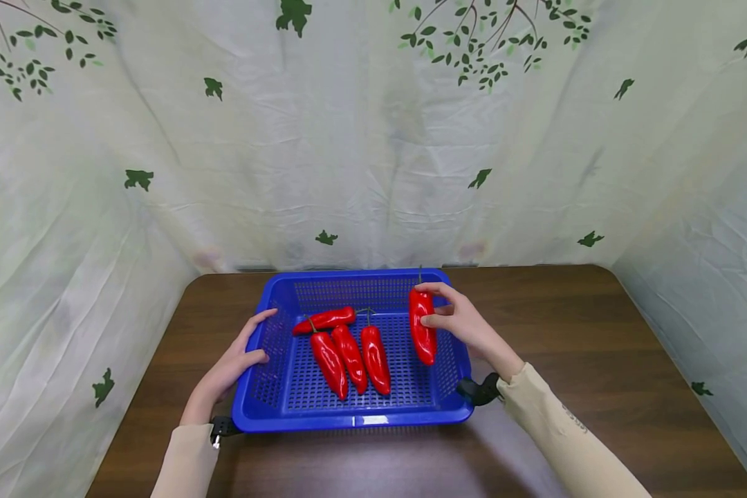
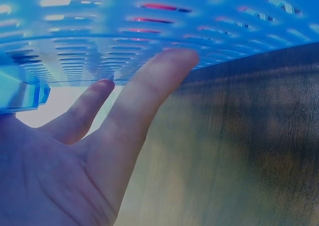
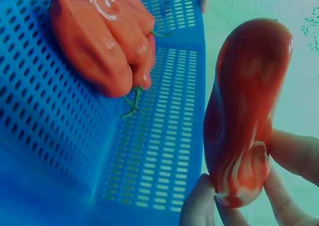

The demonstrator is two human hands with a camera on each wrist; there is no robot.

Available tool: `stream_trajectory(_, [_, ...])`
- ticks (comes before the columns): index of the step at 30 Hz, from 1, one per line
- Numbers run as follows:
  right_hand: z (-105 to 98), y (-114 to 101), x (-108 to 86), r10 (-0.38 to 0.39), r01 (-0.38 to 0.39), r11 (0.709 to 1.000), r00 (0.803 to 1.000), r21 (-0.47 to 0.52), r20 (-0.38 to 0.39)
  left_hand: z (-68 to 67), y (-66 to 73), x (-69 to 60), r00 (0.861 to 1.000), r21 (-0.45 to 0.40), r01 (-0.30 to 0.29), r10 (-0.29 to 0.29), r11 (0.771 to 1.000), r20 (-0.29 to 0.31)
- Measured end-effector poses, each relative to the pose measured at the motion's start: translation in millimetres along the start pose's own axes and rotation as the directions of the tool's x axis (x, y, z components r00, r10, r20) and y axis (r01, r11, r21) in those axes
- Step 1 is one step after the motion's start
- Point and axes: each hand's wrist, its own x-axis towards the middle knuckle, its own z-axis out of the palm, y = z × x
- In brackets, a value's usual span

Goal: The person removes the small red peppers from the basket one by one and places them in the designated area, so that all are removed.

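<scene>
A blue perforated plastic basket (image 1: 353, 420) is over the brown table, with several red chili peppers (image 1: 328, 364) lying in it left of its middle. At its left side my left hand (image 1: 233, 363) holds the basket, thumb and a finger over the rim. Other fingers (image 2: 134, 106) reach below the basket in the left wrist view, where its slotted underside shows above the table. My right hand (image 1: 457, 315) pinches another red chili pepper (image 1: 422, 332) between thumb and fingers near its green stem. That pepper hangs tip down over the basket's right part.
The brown wooden table (image 1: 573, 360) extends on both sides of the basket. Behind it hangs a pale curtain (image 1: 361, 138) with a leaf pattern. Black wrist straps (image 1: 481, 389) sit beside the basket's sides.
</scene>
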Motion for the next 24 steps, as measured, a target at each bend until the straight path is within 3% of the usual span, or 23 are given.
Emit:
stream_trajectory(14, [-18.7, 5.4, -5.5, -0.045, 0.045, 0.999, 0.999, 0.002, -0.007, 0.1, 0.3, -0.4, 1.0, -0.004, -0.005, 0.005, 1.0, 0.004])
stream_trajectory(24, [-30.5, 10.7, -9.6, -0.031, 0.031, 0.999, 0.999, 0.013, -0.019, -0.3, -0.4, -0.3, 1.0, 0.003, -0.013, 0.013, 1.0, 0.007])
